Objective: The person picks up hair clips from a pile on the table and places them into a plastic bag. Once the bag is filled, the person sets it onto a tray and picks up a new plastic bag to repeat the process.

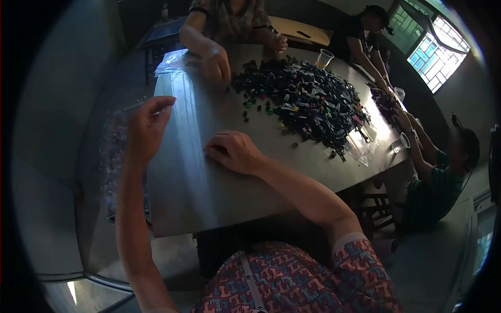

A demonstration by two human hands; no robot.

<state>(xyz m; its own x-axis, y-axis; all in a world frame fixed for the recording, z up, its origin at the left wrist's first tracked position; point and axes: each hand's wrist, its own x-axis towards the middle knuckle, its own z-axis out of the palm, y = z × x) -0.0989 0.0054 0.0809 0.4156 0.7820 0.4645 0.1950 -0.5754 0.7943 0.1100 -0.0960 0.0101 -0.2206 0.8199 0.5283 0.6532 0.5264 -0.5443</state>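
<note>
My left hand [148, 128] is raised at the table's left edge, thumb and forefinger close together; whatever they pinch, if anything, is too small to make out. My right hand [235, 151] rests low over the metal table [235, 198], its fingers curled towards the left, and what lies under or between them is hidden. Beyond it, up and to the right, spreads a large pile of small dark pieces [313, 99] with some coloured ones among them. A few loose dark pieces lie between the pile and my right hand.
Clear plastic bags [172, 62] lie at the table's far left corner. Across the table is a person [229, 23]; two more people sit at the right. A plastic cup [324, 58] stands behind the pile, another cup [401, 143] near the right edge, beside plastic bags [361, 144].
</note>
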